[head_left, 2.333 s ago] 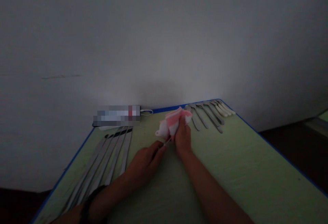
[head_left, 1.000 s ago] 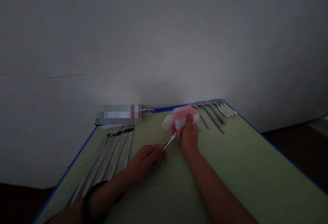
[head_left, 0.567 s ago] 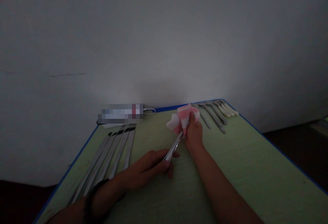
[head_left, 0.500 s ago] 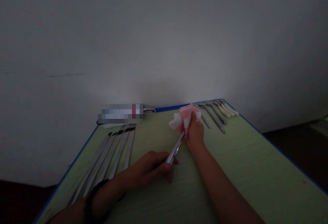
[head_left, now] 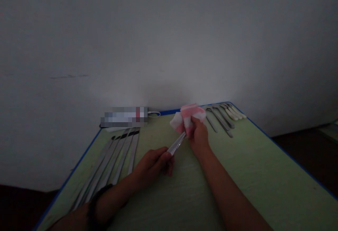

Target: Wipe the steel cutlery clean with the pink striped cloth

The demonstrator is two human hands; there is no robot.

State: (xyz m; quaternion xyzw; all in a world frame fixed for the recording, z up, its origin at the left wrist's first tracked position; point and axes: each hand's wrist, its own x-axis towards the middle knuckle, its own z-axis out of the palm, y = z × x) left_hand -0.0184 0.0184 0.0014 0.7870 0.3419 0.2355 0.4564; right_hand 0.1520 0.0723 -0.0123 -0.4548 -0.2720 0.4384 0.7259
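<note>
My left hand (head_left: 155,162) is closed around the near end of a shiny metal utensil (head_left: 176,144). The utensil slants up and to the right, above the table. Its far end disappears into a pink-and-white cloth (head_left: 192,111), so I cannot tell what kind of utensil it is. My right hand (head_left: 199,136) grips the cloth, thumb on top, with the cloth bunched around that far end.
Several long flat metal utensils (head_left: 118,157) lie side by side on the left of the green table (head_left: 250,174). Spoons or forks with metal handles (head_left: 223,118) and pale handles (head_left: 233,111) lie at the back right. A blurred-out box (head_left: 124,117) stands against the wall (head_left: 169,48).
My left hand has moved slightly up, and its fingers have closed more tightly on the utensil. The cloth and my right hand have shifted a little left, and less of the handle shows.
</note>
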